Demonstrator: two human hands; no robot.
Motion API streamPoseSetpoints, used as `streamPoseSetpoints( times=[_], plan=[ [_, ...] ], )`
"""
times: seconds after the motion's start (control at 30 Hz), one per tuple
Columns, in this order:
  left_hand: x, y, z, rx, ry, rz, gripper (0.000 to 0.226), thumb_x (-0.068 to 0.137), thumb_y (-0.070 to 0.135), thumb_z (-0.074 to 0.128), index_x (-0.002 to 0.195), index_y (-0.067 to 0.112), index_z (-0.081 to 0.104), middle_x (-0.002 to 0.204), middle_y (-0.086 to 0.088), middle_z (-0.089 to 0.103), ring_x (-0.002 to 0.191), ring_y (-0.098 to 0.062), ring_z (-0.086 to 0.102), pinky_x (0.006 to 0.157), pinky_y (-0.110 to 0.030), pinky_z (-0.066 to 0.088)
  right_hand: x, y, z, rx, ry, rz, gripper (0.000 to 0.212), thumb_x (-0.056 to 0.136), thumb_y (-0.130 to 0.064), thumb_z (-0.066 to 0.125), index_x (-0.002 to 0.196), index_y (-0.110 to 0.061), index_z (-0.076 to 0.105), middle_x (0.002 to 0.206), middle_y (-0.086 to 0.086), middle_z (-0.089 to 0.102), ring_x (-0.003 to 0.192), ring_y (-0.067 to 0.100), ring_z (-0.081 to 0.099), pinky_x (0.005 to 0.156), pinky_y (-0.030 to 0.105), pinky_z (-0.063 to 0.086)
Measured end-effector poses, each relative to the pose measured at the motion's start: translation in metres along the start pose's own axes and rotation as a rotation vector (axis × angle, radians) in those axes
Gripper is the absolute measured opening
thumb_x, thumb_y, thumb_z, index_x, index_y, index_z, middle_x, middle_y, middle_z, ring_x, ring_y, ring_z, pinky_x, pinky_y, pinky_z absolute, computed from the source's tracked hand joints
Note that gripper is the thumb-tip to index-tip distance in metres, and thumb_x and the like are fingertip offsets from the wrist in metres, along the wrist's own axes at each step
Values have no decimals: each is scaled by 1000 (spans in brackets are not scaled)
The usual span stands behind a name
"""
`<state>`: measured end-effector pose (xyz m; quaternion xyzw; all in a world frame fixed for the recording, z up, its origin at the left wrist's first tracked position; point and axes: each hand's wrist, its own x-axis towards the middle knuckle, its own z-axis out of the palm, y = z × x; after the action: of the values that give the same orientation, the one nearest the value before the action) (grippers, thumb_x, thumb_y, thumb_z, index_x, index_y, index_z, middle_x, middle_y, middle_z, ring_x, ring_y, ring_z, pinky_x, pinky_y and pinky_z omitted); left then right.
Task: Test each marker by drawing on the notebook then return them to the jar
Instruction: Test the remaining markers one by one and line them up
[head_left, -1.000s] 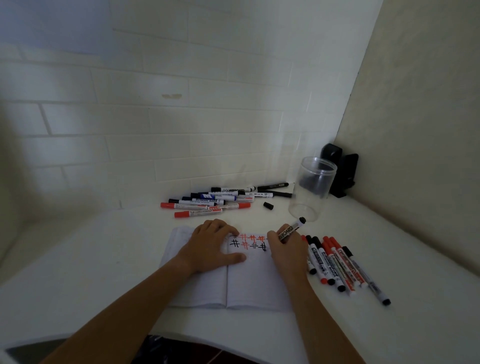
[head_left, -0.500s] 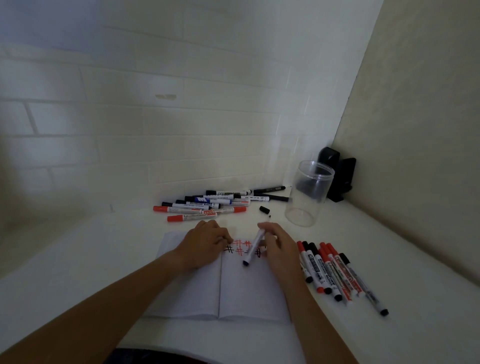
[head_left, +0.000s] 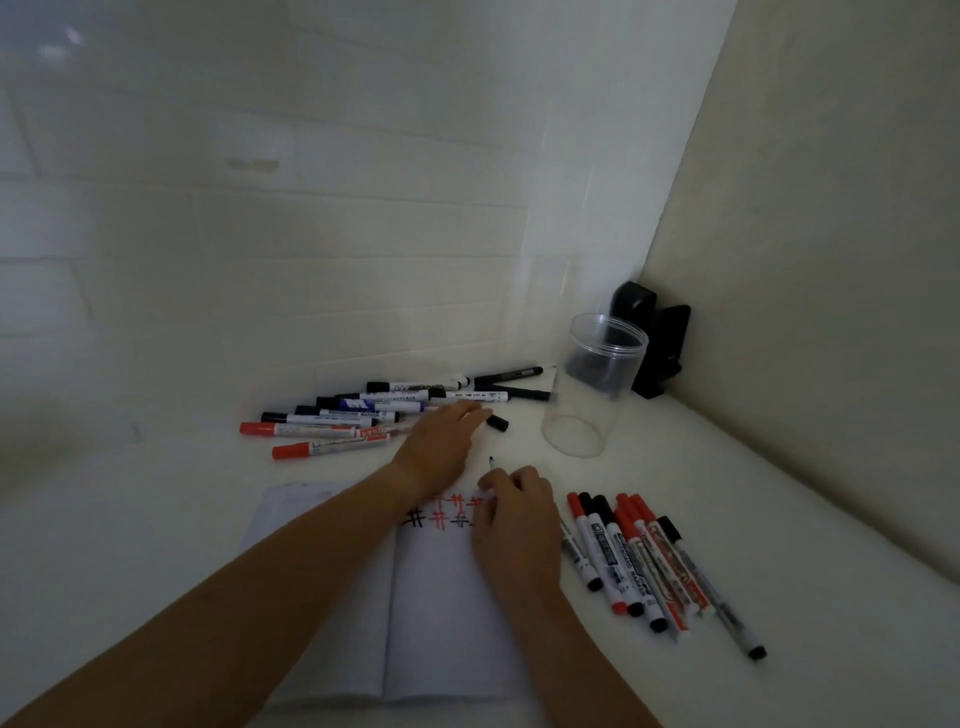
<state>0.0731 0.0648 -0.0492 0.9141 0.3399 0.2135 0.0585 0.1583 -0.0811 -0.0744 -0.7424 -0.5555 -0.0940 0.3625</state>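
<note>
**Ana:** Over the open notebook (head_left: 441, 597), on the white table (head_left: 779, 519), both arms are in. Right hand (head_left: 514, 519) sits at the top of the right page, fingers curled around a marker (head_left: 491, 461) with its bare dark tip poking up past the knuckles.

**Ben:** And the left hand (head_left: 441, 441)?

**Ana:** Stretched out beyond the notebook's far edge, fingers straight and spread low over the table, gripping nothing. Its fingertips are right at a small black cap (head_left: 497, 422) lying loose. Whether they touch it, I can't tell.

**Ben:** Marks on the page?

**Ana:** A row of red and black hash marks (head_left: 441, 517) along the top, partly under the two hands.

**Ben:** Where's the jar?

**Ana:** Clear plastic jar (head_left: 597, 384), upright and open, standing toward the back right corner, well apart from both hands. No markers in it that I can see. Two black objects (head_left: 660, 343) stand behind it against the wall.

**Ben:** The other markers?

**Ana:** Two bunches. A loose pile (head_left: 363, 415) of red, black and blue ones beyond the notebook, just left of the left hand. A tidier row (head_left: 639, 561) of capped red and black ones lies just right of the notebook, beside the right hand.
</note>
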Motion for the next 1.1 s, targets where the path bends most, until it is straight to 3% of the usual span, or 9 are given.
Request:
streamPoseSetpoints(
  times=[0.13,0.23,0.3,0.4,0.53,0.7,0.77,0.9,1.1],
  plan=[
    [23,-3,12,121,-52,85,72,89,-12,47,153,20,39,157,-6,39,140,-30,38,112,-43,37,-1,-1,2,-35,19,-2,15,82,-12,68,95,-18,70,90,-1,52,81,16,49,64,31,47],
    [28,-4,17,121,48,130,41,92,-4,52,124,19,63,124,-7,62,111,-28,55,84,-38,48,-1,0,3,-42,8,-5,13,84,-14,66,95,-18,69,90,-2,52,82,15,47,66,31,46],
    [27,-4,16,125,88,131,21,94,3,53,105,18,63,105,-4,61,96,-24,55,72,-32,44,-1,0,3,-39,-9,5,14,85,-14,65,97,-19,69,92,-2,52,84,15,46,69,30,45],
    [20,-6,16,-13,155,83,17,92,-1,56,101,13,61,104,-6,59,96,-22,51,80,-36,48,0,-1,2,-34,-10,14,15,85,-13,65,98,-18,70,92,-2,53,84,14,47,69,30,46],
    [0,-7,0,-301,259,-39,33,97,2,55,126,16,60,113,-5,56,101,-18,51,89,-29,45,0,0,1,2,-37,16,35,87,-9,65,118,-22,72,96,-2,54,89,16,51,72,32,51],
    [-44,4,-23,-534,388,-210,21,94,2,56,100,21,62,100,9,70,90,-2,65,77,-19,53,0,-1,-5,148,-88,24,60,90,-6,57,143,-31,53,105,-6,55,94,12,54,79,32,54],
    [-60,6,-28,-563,364,-276,20,95,1,55,100,20,57,95,9,70,86,-3,66,72,-23,53,-1,-4,-9,213,-72,40,55,89,-6,57,137,-32,51,104,-8,59,91,11,56,74,31,53],
    [-85,-2,-26,-586,340,-285,21,97,5,56,101,26,54,97,5,72,85,-4,68,70,-30,56,-1,-4,-11,162,-31,-18,22,89,-9,60,104,-25,57,86,-8,61,76,13,56,66,35,51],
    [-93,2,-25,-620,312,-274,15,101,9,53,104,24,53,94,9,75,87,3,69,73,-20,54,-2,-5,-12,128,-26,-93,19,87,-11,60,100,-25,57,85,-10,58,76,10,52,68,31,48]
  ],
)
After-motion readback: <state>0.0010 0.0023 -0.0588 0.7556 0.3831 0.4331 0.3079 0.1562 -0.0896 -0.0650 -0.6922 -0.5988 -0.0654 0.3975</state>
